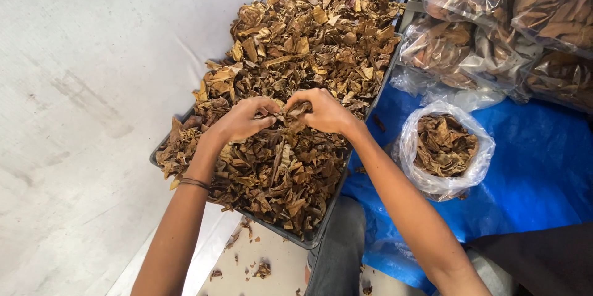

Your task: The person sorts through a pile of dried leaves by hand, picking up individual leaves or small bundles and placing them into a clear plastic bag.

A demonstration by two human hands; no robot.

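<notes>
1. Both bare forearms come up from the bottom edge; left hand point(242, 120) and right hand point(324, 112) meet mid-tray, fingers pinched shut on one crumpled brown dry leaf point(295, 112).
2. Pale concrete floor point(80, 86) lies wide open on the left (blue plastic tarp point(543, 166) on the right).
3. Dark rectangular tray point(312, 238) is heaped with brittle, curled leaves point(296, 49).
4. Clear plastic bag point(446, 148), mouth open, holds more.

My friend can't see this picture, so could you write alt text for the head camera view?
Two bare hands, left hand and right hand, pinch a dry brown leaf between them over a dark tray heaped with dried leaves. To the right, on a blue tarp, stands an open clear bag of leaves, with sealed bags behind.
</notes>
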